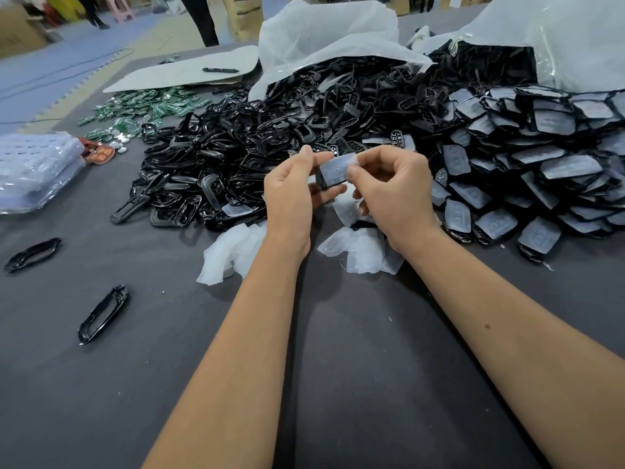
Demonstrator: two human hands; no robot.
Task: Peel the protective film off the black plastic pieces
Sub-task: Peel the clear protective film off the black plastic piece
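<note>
My left hand holds a small black plastic piece above the dark table, thumb on top and fingers under it. A pale protective film covers its face, and my right hand pinches the film's right edge between thumb and forefinger. Loose peeled films lie in a heap on the table just below both hands. To the right sits a large pile of film-covered black pieces. Behind my hands lies a pile of bare black frames.
Two black frames lie apart on the grey table at the left. Green circuit boards are spread at the back left, clear trays at the far left. White bags stand behind the piles. Someone's legs stand beyond.
</note>
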